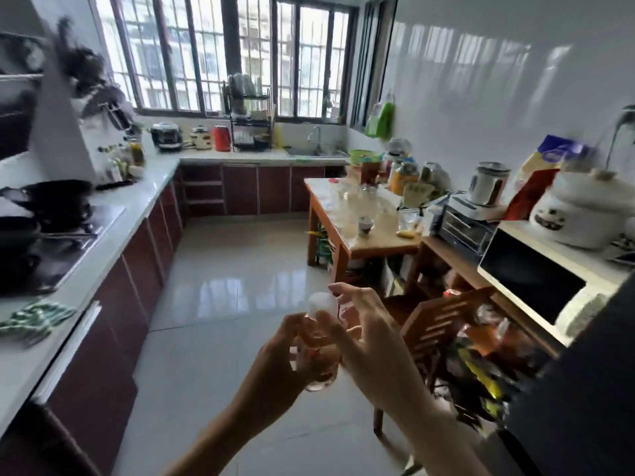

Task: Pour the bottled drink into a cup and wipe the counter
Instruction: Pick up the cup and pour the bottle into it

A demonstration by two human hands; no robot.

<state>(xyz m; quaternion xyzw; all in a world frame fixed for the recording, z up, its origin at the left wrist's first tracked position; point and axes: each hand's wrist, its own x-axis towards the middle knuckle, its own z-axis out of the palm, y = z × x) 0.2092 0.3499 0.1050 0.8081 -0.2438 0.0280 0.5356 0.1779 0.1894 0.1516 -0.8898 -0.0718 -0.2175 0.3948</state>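
I hold a small clear bottle (318,341) of amber drink upright above the floor, at the lower middle of the head view. My left hand (285,352) grips its body. My right hand (360,328) pinches the neck just under the white cap (322,303), thumb and fingers around it. Clear glass cups (350,197) stand on the wooden table (374,243) ahead on the right. A green patterned cloth (32,319) lies on the white counter (113,214) at the left.
A stove with black pans (44,214) sits on the left counter. A wooden chair (439,324) stands just right of my hands. A microwave (536,283), toaster oven (464,226) and rice cooker (580,207) line the right side. The tiled floor (240,269) runs to the sink (318,152).
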